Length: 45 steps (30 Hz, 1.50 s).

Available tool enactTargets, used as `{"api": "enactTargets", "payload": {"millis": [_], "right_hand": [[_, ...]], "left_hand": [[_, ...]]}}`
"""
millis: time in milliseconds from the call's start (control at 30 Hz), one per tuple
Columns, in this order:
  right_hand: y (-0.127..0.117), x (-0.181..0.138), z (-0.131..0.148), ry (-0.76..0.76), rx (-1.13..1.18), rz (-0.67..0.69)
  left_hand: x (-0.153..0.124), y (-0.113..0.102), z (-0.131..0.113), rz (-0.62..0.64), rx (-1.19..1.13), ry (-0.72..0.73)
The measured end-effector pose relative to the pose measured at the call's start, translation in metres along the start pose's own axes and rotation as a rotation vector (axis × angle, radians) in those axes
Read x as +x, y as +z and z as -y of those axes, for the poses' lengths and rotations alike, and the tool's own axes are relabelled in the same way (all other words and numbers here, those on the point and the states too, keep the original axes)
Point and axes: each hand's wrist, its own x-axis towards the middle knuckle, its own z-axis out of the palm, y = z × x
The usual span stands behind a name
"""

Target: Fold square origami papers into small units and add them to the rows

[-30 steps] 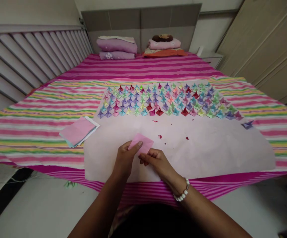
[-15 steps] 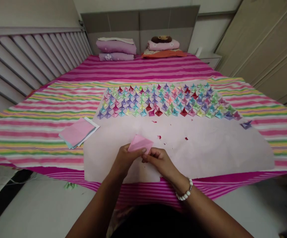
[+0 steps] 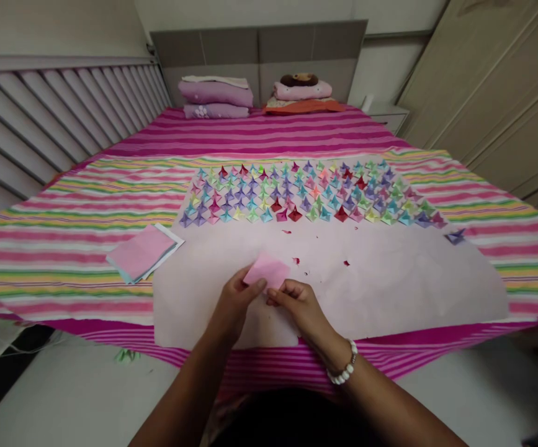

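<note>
A folded piece of pink origami paper (image 3: 269, 268) is held up between my two hands, over the near part of a large pale sheet (image 3: 390, 285). My left hand (image 3: 237, 298) grips its left side, thumb on top and fingers behind. At its lower right corner, the thumb and fingertips of my right hand (image 3: 296, 299) pinch the edge; a white bead bracelet is on that wrist. Beyond my hands, rows of small folded paper cranes (image 3: 294, 214) in many colours cover the far half of the sheet.
A stack of square paper (image 3: 143, 251), pink on top, lies at the left on the striped bedcover (image 3: 64, 242). One purple crane (image 3: 455, 236) sits apart at the right. Small red scraps (image 3: 347, 263) dot the sheet. Folded bedding (image 3: 215, 93) is piled by the headboard (image 3: 231, 43).
The pink paper has turned slightly and its upper edge looks different. My left thumb has shifted a little left, away from my right fingers. The whole view has tilted slightly.
</note>
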Motion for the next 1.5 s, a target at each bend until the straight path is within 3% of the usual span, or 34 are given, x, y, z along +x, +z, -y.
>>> {"api": "enactTargets", "payload": {"millis": [33,133,200,267,367,433,567,667,800,933,1233,1400,1500], "right_hand": [[0.001,0.0,0.0,-0.005,0.006,0.005],[0.001,0.001,-0.003,-0.013,0.003,-0.003],[-0.001,0.002,-0.003,-0.017,-0.004,-0.039],[-0.003,0.003,-0.002,-0.036,-0.004,-0.075],[-0.002,0.003,0.0,-0.065,-0.005,-0.081],[0.001,0.002,0.0,-0.065,-0.019,-0.045],[0.007,-0.002,-0.003,-0.031,-0.051,0.024],[0.007,-0.002,-0.004,-0.026,-0.054,-0.005],[0.005,0.001,-0.002,-0.04,0.008,-0.042],[0.005,0.0,-0.001,-0.036,0.025,0.014],[-0.017,0.011,0.019,-0.099,0.011,-0.1],[-0.023,0.012,0.022,-0.065,0.04,-0.009],[-0.02,0.01,0.016,-0.043,0.035,-0.023]], "left_hand": [[-0.002,0.002,0.003,-0.027,0.033,-0.005],[-0.003,0.001,0.006,-0.324,0.069,0.093],[-0.003,-0.002,0.003,-0.428,0.051,0.162],[-0.004,-0.004,0.002,-0.355,0.021,0.109],[-0.01,-0.001,0.004,-0.062,-0.002,-0.083],[-0.013,0.003,0.005,0.002,0.023,-0.122],[-0.012,0.012,-0.002,-0.092,0.092,-0.058],[-0.009,0.015,-0.008,-0.113,0.102,-0.034],[-0.008,0.018,-0.001,-0.085,0.045,0.015],[-0.007,0.015,0.009,-0.087,0.01,0.012],[-0.013,0.005,-0.002,0.0,0.083,-0.014],[-0.015,0.008,-0.001,0.018,0.106,-0.032],[-0.015,0.011,-0.003,-0.013,0.123,-0.003]]}}
